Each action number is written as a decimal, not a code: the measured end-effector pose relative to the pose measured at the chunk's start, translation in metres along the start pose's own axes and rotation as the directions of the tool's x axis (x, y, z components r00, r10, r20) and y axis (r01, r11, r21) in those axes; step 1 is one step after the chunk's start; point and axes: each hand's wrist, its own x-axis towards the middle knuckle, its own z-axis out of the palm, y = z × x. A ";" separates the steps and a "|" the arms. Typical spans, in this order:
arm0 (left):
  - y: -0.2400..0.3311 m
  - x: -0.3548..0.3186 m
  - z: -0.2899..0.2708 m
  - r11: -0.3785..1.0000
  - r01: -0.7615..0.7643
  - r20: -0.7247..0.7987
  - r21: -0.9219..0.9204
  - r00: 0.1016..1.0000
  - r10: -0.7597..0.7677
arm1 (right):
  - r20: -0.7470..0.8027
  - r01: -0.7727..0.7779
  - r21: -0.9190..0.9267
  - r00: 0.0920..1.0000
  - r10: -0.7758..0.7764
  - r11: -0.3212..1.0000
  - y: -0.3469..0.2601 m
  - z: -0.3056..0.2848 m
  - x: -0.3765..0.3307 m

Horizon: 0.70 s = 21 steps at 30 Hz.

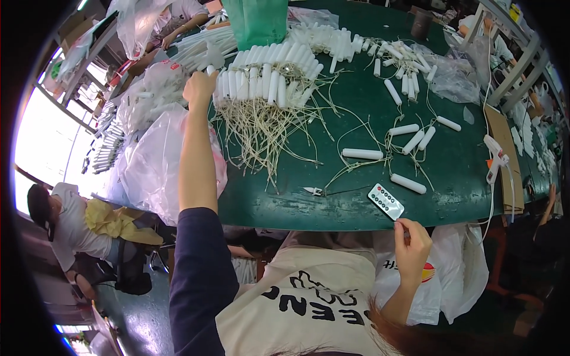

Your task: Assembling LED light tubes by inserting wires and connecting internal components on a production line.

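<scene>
My left hand [199,89] is stretched out to the far left of the green table, fingers closed around a white tube [211,70] whose end shows above them. Beside it lie rows of white tubes [255,83] with a tangle of thin cream wires [261,136] spilling toward me. At the table's front edge my right hand [412,243] pinches the lower corner of a small remote control [385,202], white and grey with rows of dark buttons and a red one. Left of the remote, a small white tip-shaped piece [314,191] lies on a thin dark wire.
Loose wired white tubes [362,153] are scattered at the right. Clear plastic bags [154,160] bulge at the left edge. A green bag [255,24] stands at the back. A white glue gun [494,157] with a cord lies by a cardboard piece [504,160]. Other people sit nearby.
</scene>
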 end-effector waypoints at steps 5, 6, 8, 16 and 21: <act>-0.016 0.006 0.024 0.997 -0.052 0.041 0.065 0.998 0.050 | -0.009 0.006 0.009 1.000 -0.006 1.000 0.000 0.000 -0.001; -0.015 0.006 0.025 0.997 -0.057 0.038 0.061 0.998 0.055 | -0.010 0.005 0.007 1.000 -0.005 1.000 0.000 -0.001 -0.002; -0.017 0.006 0.029 0.998 -0.052 -0.003 0.023 0.999 0.052 | -0.013 0.007 0.001 1.000 -0.007 1.000 0.000 -0.003 -0.002; -0.025 0.009 0.036 0.993 -0.080 -0.134 -0.092 0.989 0.067 | -0.006 0.018 -0.008 1.000 -0.018 1.000 -0.006 -0.003 -0.003; 0.014 -0.005 -0.010 0.985 -0.165 -0.276 -0.050 0.950 0.146 | 0.025 0.001 0.005 1.000 -0.001 1.000 -0.012 -0.003 -0.003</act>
